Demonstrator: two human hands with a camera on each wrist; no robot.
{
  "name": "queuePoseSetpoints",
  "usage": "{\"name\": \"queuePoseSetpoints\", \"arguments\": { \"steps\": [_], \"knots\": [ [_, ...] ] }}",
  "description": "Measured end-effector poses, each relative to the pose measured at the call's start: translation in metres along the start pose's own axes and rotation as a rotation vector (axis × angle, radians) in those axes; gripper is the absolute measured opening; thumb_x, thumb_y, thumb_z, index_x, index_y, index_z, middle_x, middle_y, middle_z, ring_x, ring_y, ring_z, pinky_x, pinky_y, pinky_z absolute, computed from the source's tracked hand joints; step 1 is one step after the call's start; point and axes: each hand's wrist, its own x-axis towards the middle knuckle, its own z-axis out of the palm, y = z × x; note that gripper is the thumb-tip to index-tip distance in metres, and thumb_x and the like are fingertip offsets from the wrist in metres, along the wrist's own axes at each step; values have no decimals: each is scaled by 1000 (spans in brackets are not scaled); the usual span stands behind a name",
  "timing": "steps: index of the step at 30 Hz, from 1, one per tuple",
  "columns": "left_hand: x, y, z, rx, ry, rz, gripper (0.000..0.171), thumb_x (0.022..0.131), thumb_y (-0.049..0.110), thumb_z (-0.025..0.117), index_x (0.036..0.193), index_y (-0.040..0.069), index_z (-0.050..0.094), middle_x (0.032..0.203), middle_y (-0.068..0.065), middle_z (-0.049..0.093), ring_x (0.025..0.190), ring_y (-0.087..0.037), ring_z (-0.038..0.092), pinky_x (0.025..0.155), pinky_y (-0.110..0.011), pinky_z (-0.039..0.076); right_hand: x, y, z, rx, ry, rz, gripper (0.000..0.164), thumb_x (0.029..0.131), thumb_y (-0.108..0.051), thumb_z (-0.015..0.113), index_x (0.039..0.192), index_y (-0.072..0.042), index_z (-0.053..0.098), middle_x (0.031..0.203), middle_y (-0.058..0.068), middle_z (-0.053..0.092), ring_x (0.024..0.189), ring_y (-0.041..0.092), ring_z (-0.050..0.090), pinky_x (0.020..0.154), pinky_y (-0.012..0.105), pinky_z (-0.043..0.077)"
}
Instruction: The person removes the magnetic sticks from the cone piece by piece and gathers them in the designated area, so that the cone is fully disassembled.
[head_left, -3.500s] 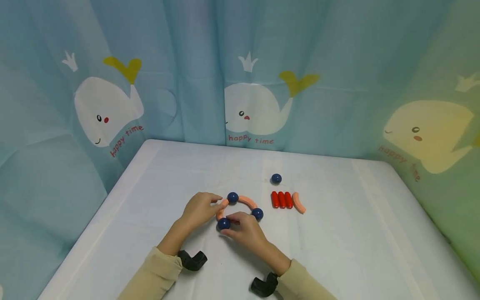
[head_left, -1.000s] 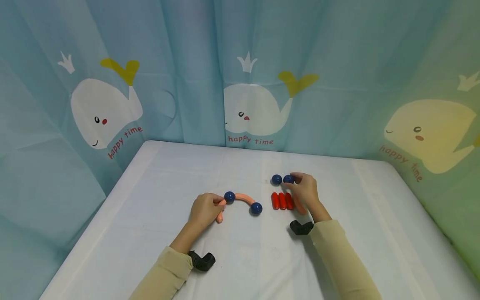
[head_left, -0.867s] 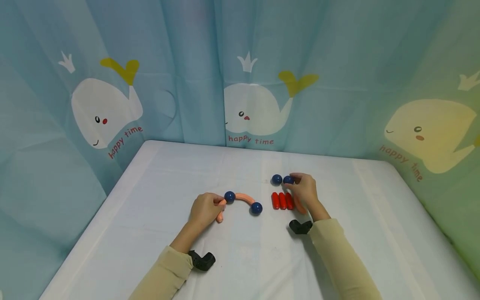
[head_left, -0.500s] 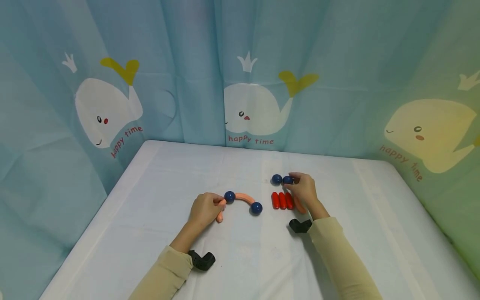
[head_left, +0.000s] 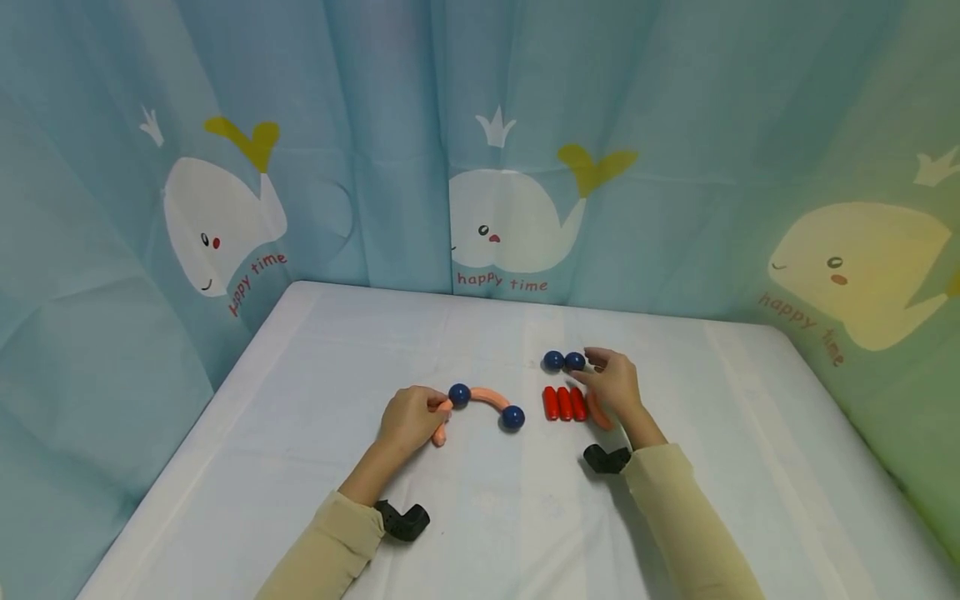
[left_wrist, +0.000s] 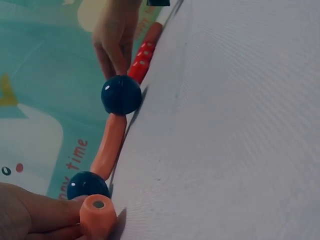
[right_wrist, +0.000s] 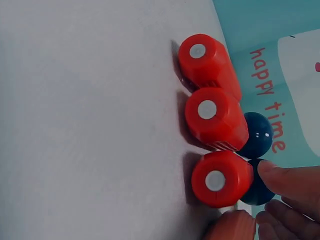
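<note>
My left hand (head_left: 408, 419) pinches a curved orange rod (head_left: 439, 435), whose near end shows a grey disc in the left wrist view. That rod meets a dark blue ball (head_left: 460, 394), joined to a second curved orange rod (head_left: 491, 397) and another blue ball (head_left: 513, 417). My right hand (head_left: 617, 385) is at a blue ball (head_left: 574, 361), thumb and fingers spread on its right side. Another blue ball (head_left: 553, 360) sits just left of it. In the right wrist view the thumb overlaps the nearer ball; whether it touches cannot be told.
Three short red rods (head_left: 565, 403) lie side by side before the two far balls. A curved orange rod (head_left: 598, 411) lies beside them, partly under my right hand. Black wrist mounts (head_left: 405, 522) stick out from both wrists. A whale-print curtain (head_left: 390, 167) surrounds the white table (head_left: 480, 533).
My right hand has carried one blue ball from the left-hand chain to beside the far ball. Its fingers have since loosened and shifted slightly right. My left hand keeps hold of the orange rod.
</note>
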Motion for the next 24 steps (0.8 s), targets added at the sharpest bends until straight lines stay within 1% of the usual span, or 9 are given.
{"name": "queuePoseSetpoints", "arguments": {
  "steps": [4, 6, 9, 12, 15, 19, 21, 24],
  "knots": [
    [3, -1, -2, -4, -27, 22, 24, 81, 18, 71, 100, 4, 71, 89, -7, 68, 86, -23, 62, 72, -38, 49, -4, 1, -2, 15, 23, -15, 53, 81, -11, 70, 127, 7, 50, 124, 25, 52, 112, 39, 49, 94, 45, 40],
    [7, -1, -2, -8, -51, 39, 31, 82, 20, 70, 106, 2, 68, 97, -10, 67, 93, -25, 61, 77, -40, 48, -6, 1, -3, 18, 45, -17, 51, 81, -10, 70, 126, 6, 52, 123, 24, 53, 112, 38, 49, 94, 45, 40],
    [17, -1, -2, -15, -119, 59, 40, 82, 22, 70, 116, 2, 63, 110, -12, 63, 104, -27, 57, 86, -41, 45, -10, -1, -2, 26, 73, -11, 48, 82, -9, 69, 125, 5, 53, 122, 23, 54, 112, 37, 49, 95, 45, 39],
    [28, 1, -2, -25, -201, 80, 42, 84, 21, 69, 121, 2, 60, 118, -12, 59, 113, -27, 52, 94, -41, 40, -15, -3, 0, 39, 83, -12, 46, 82, -10, 69, 124, 3, 54, 122, 21, 55, 112, 35, 49, 95, 44, 39],
    [38, 2, -4, -13, -278, 100, 42, 83, 17, 69, 123, 3, 59, 120, -12, 58, 116, -27, 49, 96, -40, 38, -21, -5, 5, 57, 78, -46, 44, 82, -9, 69, 123, 3, 55, 120, 21, 55, 112, 35, 50, 95, 43, 39],
    [45, 3, -5, 21, -348, 154, 39, 83, 13, 68, 120, 3, 61, 118, -11, 60, 114, -26, 51, 96, -38, 39, -30, -10, 11, 71, 81, -98, 43, 81, -7, 69, 121, 5, 57, 119, 21, 57, 110, 35, 52, 93, 44, 41],
    [46, 3, -6, 33, -363, 182, 36, 83, 11, 67, 118, 2, 62, 116, -11, 61, 113, -26, 52, 95, -38, 39, -36, -14, 13, 78, 91, -126, 42, 81, -6, 70, 119, 5, 58, 118, 20, 57, 109, 35, 53, 92, 43, 42],
    [46, 3, -6, 42, -357, 185, 33, 83, 12, 68, 115, 3, 64, 113, -11, 62, 110, -26, 53, 93, -38, 41, -44, -21, 17, 91, 103, -189, 41, 78, -2, 71, 116, 6, 60, 116, 20, 59, 106, 36, 55, 90, 43, 43]
  ]
}}
